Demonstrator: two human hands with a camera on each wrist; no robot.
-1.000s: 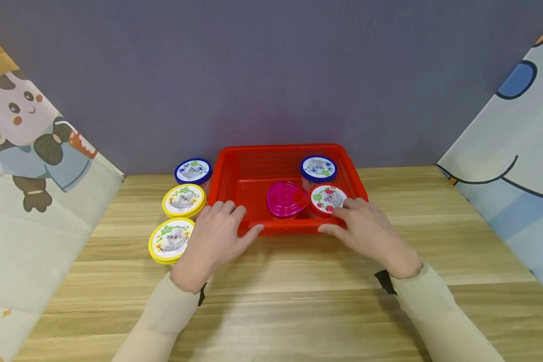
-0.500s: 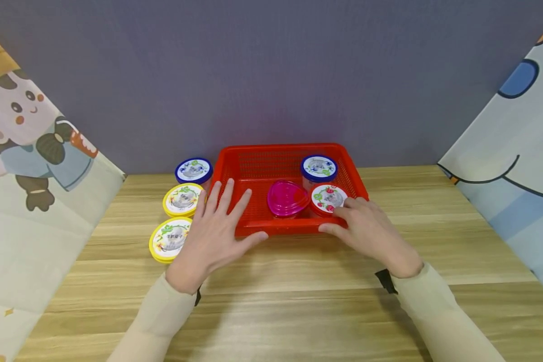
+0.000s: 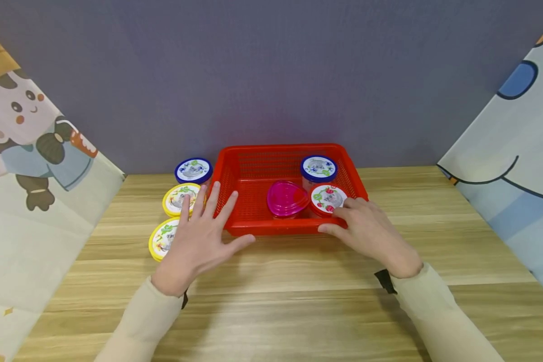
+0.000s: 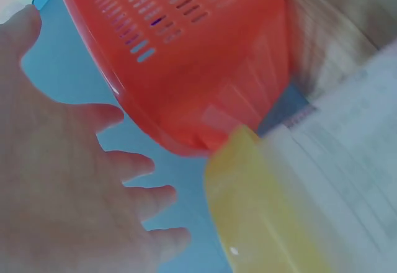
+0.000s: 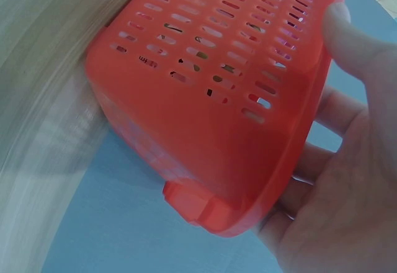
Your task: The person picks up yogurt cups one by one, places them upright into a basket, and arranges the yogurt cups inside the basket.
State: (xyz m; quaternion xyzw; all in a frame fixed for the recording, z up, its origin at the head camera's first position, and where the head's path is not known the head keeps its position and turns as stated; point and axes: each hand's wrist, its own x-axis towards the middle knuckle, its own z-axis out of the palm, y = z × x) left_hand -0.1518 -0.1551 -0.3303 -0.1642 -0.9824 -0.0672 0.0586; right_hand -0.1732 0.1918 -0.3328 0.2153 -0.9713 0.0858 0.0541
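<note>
A red plastic basket (image 3: 249, 227) sits on the table against the back wall. My right hand (image 3: 365, 232) grips its front right rim, thumb on the outside and fingers over the edge, as the right wrist view also shows. With fingers spread, my left hand (image 3: 198, 240) hovers by the basket's front left corner and partly covers two yellow-lidded tubs (image 3: 181, 193). It holds nothing. In the left wrist view, a yellow lid (image 4: 248, 205) lies just off the fingertips. Inside the basket are a red-lidded tub (image 3: 328, 198), a blue-lidded tub (image 3: 319, 167) and a pink-lidded container (image 3: 286, 198).
Another blue-lidded tub (image 3: 193, 170) stands behind the yellow ones, close to the basket's left side. The wooden table (image 3: 289, 301) stretches toward me. A grey wall (image 3: 271, 75) rises at the back, with cartoon-printed panels on both sides.
My left hand has let go of the basket's front left rim, spread its fingers and drifted left over the yellow-lidded tubs. The right hand and the basket look unmoved.
</note>
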